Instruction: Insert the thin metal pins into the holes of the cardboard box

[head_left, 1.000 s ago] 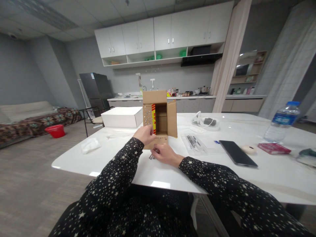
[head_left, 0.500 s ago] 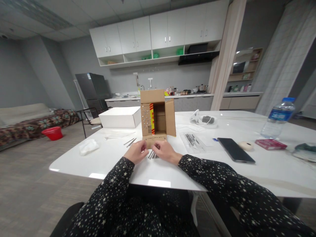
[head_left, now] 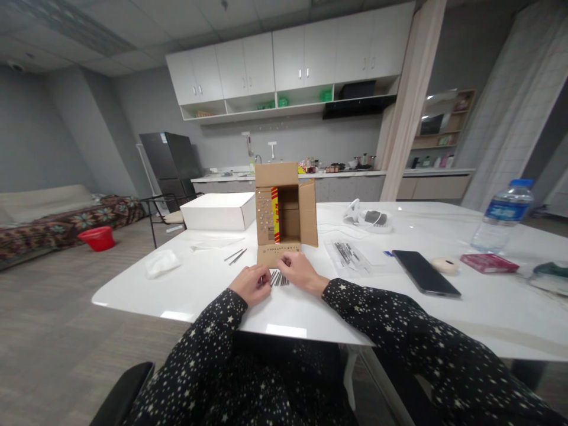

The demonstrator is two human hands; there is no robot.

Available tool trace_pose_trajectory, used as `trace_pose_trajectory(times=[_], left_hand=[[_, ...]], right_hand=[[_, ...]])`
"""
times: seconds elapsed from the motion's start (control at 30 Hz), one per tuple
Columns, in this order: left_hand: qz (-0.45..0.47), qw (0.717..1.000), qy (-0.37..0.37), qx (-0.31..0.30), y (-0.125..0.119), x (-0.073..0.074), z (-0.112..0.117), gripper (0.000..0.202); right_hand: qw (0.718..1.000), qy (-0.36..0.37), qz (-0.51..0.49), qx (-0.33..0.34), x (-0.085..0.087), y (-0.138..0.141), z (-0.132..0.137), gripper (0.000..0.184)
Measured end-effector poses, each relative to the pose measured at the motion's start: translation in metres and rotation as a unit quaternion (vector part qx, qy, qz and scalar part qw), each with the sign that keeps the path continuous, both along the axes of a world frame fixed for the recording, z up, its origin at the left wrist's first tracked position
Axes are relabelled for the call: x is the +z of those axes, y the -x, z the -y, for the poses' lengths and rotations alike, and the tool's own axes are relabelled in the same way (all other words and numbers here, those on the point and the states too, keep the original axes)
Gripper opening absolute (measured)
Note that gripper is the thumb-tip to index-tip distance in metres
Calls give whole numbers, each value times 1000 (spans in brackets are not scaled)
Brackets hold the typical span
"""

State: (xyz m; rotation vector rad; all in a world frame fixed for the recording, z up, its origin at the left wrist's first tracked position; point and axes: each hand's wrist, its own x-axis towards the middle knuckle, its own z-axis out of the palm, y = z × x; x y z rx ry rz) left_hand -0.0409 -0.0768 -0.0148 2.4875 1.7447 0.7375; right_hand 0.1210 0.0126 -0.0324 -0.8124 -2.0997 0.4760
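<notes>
An open cardboard box (head_left: 286,204) stands on its side on the white table (head_left: 488,307), its mouth facing me and its left flap and bottom flap studded with small metal heads. A small heap of metal nails (head_left: 278,278) lies on the table just in front of the bottom flap. My left hand (head_left: 251,284) rests beside the heap, fingers curled and pinching at the nails. My right hand (head_left: 299,271) sits on the other side of the heap, fingertips touching it. Two loose nails (head_left: 235,255) lie to the left.
A white box (head_left: 217,211) stands left of the cardboard box, a crumpled tissue (head_left: 162,262) near the table's left edge. To the right lie a clear packet (head_left: 350,255), a black phone (head_left: 425,273), a red pack (head_left: 489,262) and a water bottle (head_left: 502,215).
My left hand came down from the box's left flap to the table beside the nails. My right hand stayed at the heap. The view shifted slightly.
</notes>
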Motion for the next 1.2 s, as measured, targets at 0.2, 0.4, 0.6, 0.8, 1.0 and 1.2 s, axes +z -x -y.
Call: trace_pose_trajectory(times=[0.2,0.4,0.6,0.8,1.0,1.2], left_hand=[[44,999,3,14,5,-2,2,2],[111,992,-5,59,14,-11,3,5],[152,983,5,101,21,-11,4,9],[168,978,3,124,27,-11,5,12],[169,977,12,132,28,-12,5,11],[174,976,10,132,28,-11,8,11]], right_hand=[[999,-24,48,-7,1,1,4,24],[981,-106,161,-17,9,-4,14,20],[982,-143,120,32,10,-2,17,10],[953,-202,146,172,12,1,29,28],[944,-186,192,192,14,1,32,30],[942,-195,211,173,11,5,31,22]])
